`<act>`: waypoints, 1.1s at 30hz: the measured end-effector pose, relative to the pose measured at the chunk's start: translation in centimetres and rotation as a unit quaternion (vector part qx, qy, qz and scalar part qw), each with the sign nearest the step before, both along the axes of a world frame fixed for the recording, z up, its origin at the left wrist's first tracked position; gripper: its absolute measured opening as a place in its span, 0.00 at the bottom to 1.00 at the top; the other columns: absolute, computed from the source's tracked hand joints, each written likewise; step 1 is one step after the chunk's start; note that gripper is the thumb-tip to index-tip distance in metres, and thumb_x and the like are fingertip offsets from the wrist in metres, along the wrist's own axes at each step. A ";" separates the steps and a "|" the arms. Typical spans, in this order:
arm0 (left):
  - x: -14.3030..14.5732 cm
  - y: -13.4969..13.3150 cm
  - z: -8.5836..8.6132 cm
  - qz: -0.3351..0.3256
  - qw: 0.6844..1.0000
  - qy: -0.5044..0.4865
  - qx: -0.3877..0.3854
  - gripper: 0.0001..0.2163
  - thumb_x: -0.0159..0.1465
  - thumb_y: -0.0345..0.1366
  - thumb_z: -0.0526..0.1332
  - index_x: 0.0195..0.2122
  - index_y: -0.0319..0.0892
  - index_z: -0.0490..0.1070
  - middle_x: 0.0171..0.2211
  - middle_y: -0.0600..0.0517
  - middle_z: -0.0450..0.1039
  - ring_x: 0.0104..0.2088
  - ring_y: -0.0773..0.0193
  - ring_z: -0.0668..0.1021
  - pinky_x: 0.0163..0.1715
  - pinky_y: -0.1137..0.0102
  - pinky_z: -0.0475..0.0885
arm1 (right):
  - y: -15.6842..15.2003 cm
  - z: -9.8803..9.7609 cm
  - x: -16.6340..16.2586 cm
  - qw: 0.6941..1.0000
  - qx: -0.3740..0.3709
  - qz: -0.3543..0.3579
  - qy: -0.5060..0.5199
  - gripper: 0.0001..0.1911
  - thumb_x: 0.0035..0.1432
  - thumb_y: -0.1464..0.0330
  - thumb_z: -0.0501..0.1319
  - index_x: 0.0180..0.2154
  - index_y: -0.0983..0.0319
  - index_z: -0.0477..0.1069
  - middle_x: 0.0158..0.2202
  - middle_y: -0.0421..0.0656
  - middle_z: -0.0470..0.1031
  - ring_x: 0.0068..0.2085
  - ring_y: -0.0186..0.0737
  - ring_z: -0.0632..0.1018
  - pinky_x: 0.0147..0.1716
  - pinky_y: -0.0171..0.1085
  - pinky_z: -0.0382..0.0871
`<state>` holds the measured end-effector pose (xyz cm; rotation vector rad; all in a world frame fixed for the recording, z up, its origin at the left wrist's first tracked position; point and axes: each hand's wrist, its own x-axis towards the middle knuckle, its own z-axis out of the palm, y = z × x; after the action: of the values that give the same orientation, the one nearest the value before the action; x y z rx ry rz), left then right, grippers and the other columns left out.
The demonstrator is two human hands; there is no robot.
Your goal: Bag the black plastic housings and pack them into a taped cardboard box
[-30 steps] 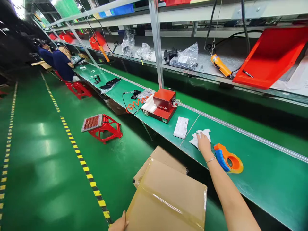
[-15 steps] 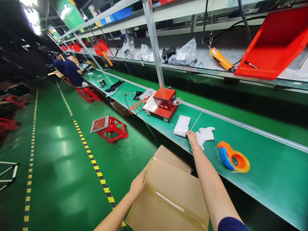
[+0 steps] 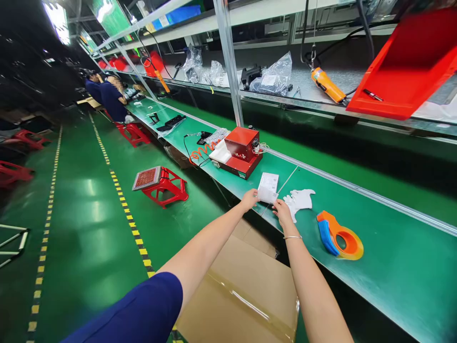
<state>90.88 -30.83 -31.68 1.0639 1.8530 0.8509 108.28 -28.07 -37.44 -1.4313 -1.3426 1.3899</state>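
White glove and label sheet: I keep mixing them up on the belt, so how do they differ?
The white glove lies crumpled and unprinted; the label sheet lies flat, rectangular and printed. Both hands touch the sheet's near edge, left hand and right hand; the glove lies just beside the right hand. Both are white.

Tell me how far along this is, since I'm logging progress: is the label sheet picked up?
Done: carton sits taped below the bench. In hand: left hand and right hand touch the label sheet, which lies flat. Left: lifting it; tape dispenser untouched.

The printing on the label sheet (image 3: 268, 186) is too small to read.
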 end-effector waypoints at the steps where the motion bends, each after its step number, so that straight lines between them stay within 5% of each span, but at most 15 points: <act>1: 0.3 0.4 -0.3 0.011 1.000 -0.009 -0.004 0.10 0.66 0.32 0.66 0.47 0.37 0.74 0.35 0.52 0.76 0.29 0.69 0.76 0.29 0.72 0.75 | 0.0 0.2 0.2 1.000 0.018 -0.006 -0.014 0.18 0.68 0.56 0.59 0.42 0.67 0.71 0.33 0.40 0.73 0.33 0.30 0.74 0.35 0.33 0.72; 4: 1.0 1.2 -0.9 0.046 0.998 -0.029 -0.009 0.08 0.70 0.37 0.64 0.41 0.36 0.73 0.34 0.53 0.75 0.29 0.69 0.77 0.30 0.71 0.76 | -0.1 1.3 0.6 0.993 0.100 -0.023 -0.063 0.19 0.68 0.60 0.52 0.48 0.65 0.73 0.44 0.48 0.76 0.44 0.38 0.76 0.47 0.41 0.73; 7: 1.6 1.3 -1.1 0.060 0.997 -0.050 0.004 0.07 0.70 0.36 0.64 0.43 0.37 0.73 0.34 0.53 0.75 0.30 0.68 0.77 0.31 0.71 0.77 | -0.4 2.5 0.1 0.977 0.183 0.036 -0.108 0.18 0.64 0.65 0.52 0.46 0.62 0.77 0.51 0.50 0.77 0.53 0.44 0.73 0.57 0.44 0.67; 11: 2.1 1.4 -0.7 0.041 0.996 -0.071 0.020 0.07 0.68 0.29 0.63 0.47 0.37 0.72 0.31 0.55 0.74 0.29 0.68 0.78 0.30 0.72 0.76 | 0.0 3.4 -1.4 0.948 0.236 0.128 -0.172 0.15 0.61 0.69 0.56 0.44 0.61 0.80 0.49 0.48 0.79 0.51 0.46 0.74 0.57 0.44 0.64; 15: 2.0 1.6 0.0 0.012 0.996 -0.079 0.030 0.18 0.60 0.19 0.62 0.50 0.37 0.70 0.24 0.59 0.72 0.27 0.67 0.79 0.31 0.72 0.75 | 1.0 3.8 -1.8 0.922 0.260 0.166 -0.235 0.13 0.63 0.70 0.57 0.41 0.62 0.81 0.43 0.50 0.80 0.47 0.47 0.75 0.56 0.45 0.61; 21: 2.1 1.4 0.1 -0.011 0.995 -0.082 0.046 0.25 0.55 0.18 0.59 0.55 0.37 0.66 0.23 0.60 0.73 0.29 0.65 0.81 0.37 0.69 0.77 | 1.6 4.1 -1.0 0.893 0.294 0.215 -0.264 0.16 0.66 0.67 0.55 0.33 0.64 0.78 0.35 0.52 0.79 0.42 0.44 0.74 0.58 0.45 0.56; 28: 1.9 1.3 0.0 -0.033 0.997 -0.048 0.051 0.28 0.56 0.19 0.60 0.58 0.37 0.64 0.21 0.62 0.71 0.27 0.65 0.79 0.37 0.70 0.76 | 1.9 3.9 -0.7 0.907 0.284 0.221 -0.217 0.10 0.62 0.66 0.60 0.31 0.62 0.77 0.34 0.48 0.79 0.40 0.41 0.74 0.61 0.43 0.57; 33: 1.7 1.1 0.0 -0.034 0.998 -0.019 0.053 0.25 0.58 0.21 0.61 0.58 0.38 0.66 0.23 0.61 0.72 0.29 0.65 0.81 0.41 0.68 0.76 | 2.2 3.7 -1.6 0.952 0.224 0.122 -0.167 0.12 0.62 0.65 0.62 0.27 0.63 0.73 0.29 0.43 0.76 0.35 0.36 0.73 0.58 0.43 0.63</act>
<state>92.61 -29.78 -31.68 1.1627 1.7455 0.9315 106.70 -25.92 -33.73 -1.2516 -1.9623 0.9169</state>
